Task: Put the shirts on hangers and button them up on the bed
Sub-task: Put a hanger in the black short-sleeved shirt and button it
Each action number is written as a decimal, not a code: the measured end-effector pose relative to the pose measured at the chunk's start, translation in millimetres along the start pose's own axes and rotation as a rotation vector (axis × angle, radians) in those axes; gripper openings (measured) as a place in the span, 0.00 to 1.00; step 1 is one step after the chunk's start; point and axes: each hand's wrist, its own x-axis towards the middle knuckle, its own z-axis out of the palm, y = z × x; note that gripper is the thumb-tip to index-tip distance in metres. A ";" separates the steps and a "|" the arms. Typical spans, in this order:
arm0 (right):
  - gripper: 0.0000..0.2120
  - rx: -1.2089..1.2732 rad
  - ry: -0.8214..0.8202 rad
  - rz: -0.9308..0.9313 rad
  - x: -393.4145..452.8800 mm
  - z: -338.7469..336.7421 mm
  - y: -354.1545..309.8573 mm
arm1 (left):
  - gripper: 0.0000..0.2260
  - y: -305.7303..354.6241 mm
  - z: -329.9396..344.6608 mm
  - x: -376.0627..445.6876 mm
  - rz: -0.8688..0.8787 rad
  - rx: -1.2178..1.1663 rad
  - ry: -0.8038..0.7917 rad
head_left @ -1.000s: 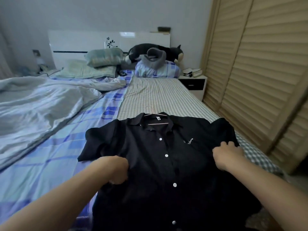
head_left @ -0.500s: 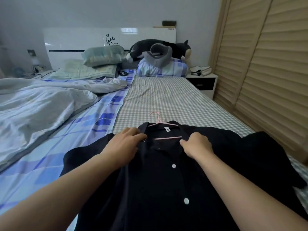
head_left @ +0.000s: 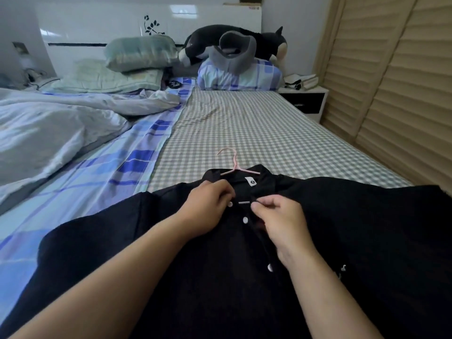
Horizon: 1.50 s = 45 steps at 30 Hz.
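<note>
A black short-sleeved shirt [head_left: 342,228] with white buttons lies face up on the bed [head_left: 256,133], spread across the near part of the checked sheet. A pink hanger [head_left: 233,165] is inside it, its hook sticking out past the collar. My left hand [head_left: 208,211] pinches the left placket just below the collar, next to the top white button. My right hand [head_left: 281,221] pinches the right placket edge opposite it. The two hands are a few centimetres apart. Lower buttons run down the front between my forearms.
A rumpled grey duvet [head_left: 49,133] covers the left of the bed. Pillows [head_left: 137,55], a plush toy [head_left: 244,37] and a grey neck pillow [head_left: 234,52] lie at the headboard. A nightstand [head_left: 305,99] and slatted wardrobe doors [head_left: 403,81] are on the right.
My hands moved from the shirt's sides up to the collar, then closed in on the top button area, each pinching a placket edge. The view came closer to the shirt.
</note>
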 end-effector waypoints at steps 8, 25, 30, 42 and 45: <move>0.09 0.425 -0.211 0.280 12.9 -20.9 -5.0 | 0.07 -22.7 -2.4 -7.3 -0.022 -0.229 -0.005; 0.11 -0.305 0.085 0.070 14.6 51.1 -38.8 | 0.04 -4.0 6.1 14.2 -0.056 -0.105 -0.017; 0.06 -0.103 0.167 0.124 4.5 48.9 -5.3 | 0.04 -5.9 -3.0 24.8 -0.283 -0.373 -0.123; 0.08 0.337 0.027 0.200 -0.3 23.5 -0.3 | 0.03 1.3 -7.8 2.1 -0.331 -0.548 -0.117; 0.07 0.348 0.034 0.179 -2.7 24.4 -2.5 | 0.02 6.2 -1.9 -3.2 -0.355 -0.516 -0.037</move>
